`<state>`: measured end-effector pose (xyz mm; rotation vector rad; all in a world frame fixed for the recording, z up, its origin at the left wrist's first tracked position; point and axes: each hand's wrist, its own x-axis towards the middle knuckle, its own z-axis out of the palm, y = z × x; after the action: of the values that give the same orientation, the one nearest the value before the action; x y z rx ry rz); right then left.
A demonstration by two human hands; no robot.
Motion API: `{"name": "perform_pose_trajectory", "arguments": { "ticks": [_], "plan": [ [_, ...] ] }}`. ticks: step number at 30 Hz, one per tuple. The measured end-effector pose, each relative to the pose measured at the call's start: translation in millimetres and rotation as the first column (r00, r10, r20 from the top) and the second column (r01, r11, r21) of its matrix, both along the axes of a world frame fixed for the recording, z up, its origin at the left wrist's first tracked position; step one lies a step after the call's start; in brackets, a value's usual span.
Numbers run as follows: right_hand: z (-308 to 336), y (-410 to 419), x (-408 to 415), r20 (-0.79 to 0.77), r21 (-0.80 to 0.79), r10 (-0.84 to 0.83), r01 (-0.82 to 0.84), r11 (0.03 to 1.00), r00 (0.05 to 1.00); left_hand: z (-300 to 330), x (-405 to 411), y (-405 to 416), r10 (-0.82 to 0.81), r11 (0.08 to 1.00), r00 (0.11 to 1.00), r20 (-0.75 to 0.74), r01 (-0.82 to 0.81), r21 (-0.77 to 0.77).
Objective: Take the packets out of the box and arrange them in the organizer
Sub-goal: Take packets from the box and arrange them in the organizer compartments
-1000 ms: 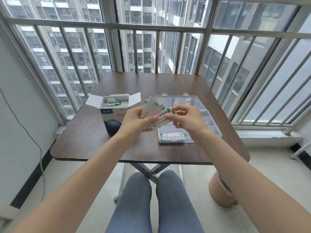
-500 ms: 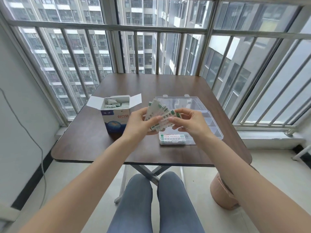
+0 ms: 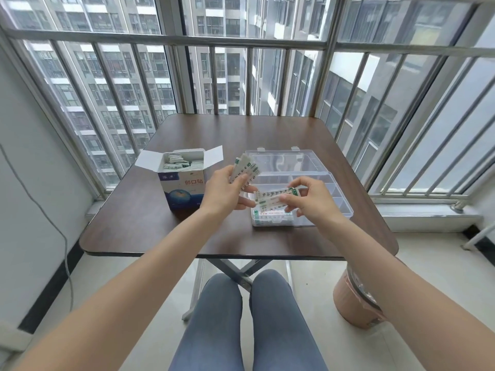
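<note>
An open white-and-blue box [image 3: 182, 183] stands on the brown table [image 3: 150, 226], with more white packets [image 3: 182, 162] inside it. To its right lies a clear plastic organizer [image 3: 337, 194] with its lid open; a stack of packets [image 3: 272, 219] fills its near-left compartment. My left hand [image 3: 223, 191] grips a fan of white-and-green packets [image 3: 245, 167] between box and organizer. My right hand [image 3: 308, 199] pinches a few packets [image 3: 273, 198] flat, just above the filled compartment.
Window bars and a steel railing [image 3: 241, 41] close off the table's far and right sides. A pinkish bin [image 3: 356, 303] stands on the floor under the table's right corner. My knees sit below the near edge. A cable [image 3: 53, 226] hangs on the left wall.
My right hand has drawn a few packets out of the fan and moved them right and down over the organizer. My left hand keeps the other packets and has stayed in place.
</note>
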<state>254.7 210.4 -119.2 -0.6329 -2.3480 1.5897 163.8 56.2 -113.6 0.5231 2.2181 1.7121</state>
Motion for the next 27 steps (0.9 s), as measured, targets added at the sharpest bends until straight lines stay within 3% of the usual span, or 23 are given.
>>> {"name": "perform_pose_trajectory", "arguments": {
  "ticks": [13,18,27],
  "plan": [
    [-5,0,-8,0.051,0.246,-0.014,0.001,0.969,0.999,-3,4,-2,-0.061,0.998,0.998,0.026,0.062,-0.016],
    [-5,-2,-10,0.042,0.267,-0.023,0.011,0.964,0.999,-4,5,-2,-0.089,0.993,0.995,0.041,0.092,-0.071],
    [-5,-21,-13,0.197,0.53,-0.091,-0.028,0.847,0.976,1,5,-12,-0.031,0.998,0.999,0.018,0.032,-0.048]
  ]
}}
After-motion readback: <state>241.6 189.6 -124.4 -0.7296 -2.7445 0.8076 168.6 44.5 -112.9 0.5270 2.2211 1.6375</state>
